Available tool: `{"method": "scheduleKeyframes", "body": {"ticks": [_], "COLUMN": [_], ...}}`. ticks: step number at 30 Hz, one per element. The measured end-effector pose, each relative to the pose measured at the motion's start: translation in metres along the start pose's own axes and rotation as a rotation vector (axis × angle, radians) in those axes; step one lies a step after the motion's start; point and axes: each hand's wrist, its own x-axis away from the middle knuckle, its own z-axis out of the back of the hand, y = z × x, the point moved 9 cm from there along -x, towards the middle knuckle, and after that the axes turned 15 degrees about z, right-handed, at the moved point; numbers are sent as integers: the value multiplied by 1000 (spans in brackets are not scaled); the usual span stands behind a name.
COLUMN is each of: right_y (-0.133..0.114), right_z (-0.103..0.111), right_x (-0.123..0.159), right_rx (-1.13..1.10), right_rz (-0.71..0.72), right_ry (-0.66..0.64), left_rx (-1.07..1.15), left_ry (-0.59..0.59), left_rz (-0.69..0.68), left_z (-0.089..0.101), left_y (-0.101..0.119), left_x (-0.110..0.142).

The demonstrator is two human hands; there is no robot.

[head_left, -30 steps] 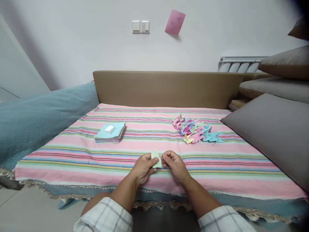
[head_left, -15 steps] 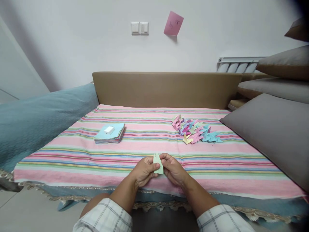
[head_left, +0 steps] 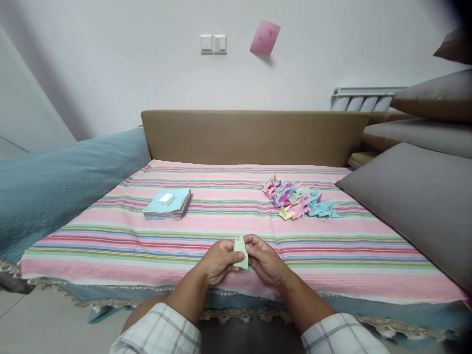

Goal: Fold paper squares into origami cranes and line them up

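A small piece of folded pale green paper (head_left: 241,260) is held up over the near side of the striped cloth. Its top end narrows and splits into two points. My left hand (head_left: 220,263) pinches it from the left, thumb lying across its front face. From the other side my right hand (head_left: 266,259) grips its right edge between thumb and fingers. Behind the hands, to the right, lies a cluster of folded paper cranes (head_left: 295,199) in pink, purple, blue, yellow and green. The fingers behind the green paper are hidden.
A stack of coloured paper sheets (head_left: 167,209) sits left on the striped cloth (head_left: 110,236), with a small white block (head_left: 166,198) on top. Grey cushions (head_left: 416,196) pile up at the right. A brown backrest (head_left: 254,137) runs along the wall, where a pink note (head_left: 264,38) hangs.
The green paper has tilted slightly and sits a touch lower, and the split at its top shows more plainly. Both hands keep nearly the same place.
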Motion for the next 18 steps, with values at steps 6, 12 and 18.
{"method": "scheduleKeyframes", "body": {"ticks": [6,12,18], "right_y": [-32,-55,-70], "right_z": [6,-2,-8], "right_x": [-5,-2,1], "right_rx": [459,851,1017], "right_rz": [294,484,649], "right_ry": [-60,-188,-220], "left_rx": [-86,-168,-240], "left_ry": [88,109,167], "left_rz": [-14,-19,-1], "left_z": [7,7,9], "left_y": [2,2,3], "left_x": [-2,-3,0]}}
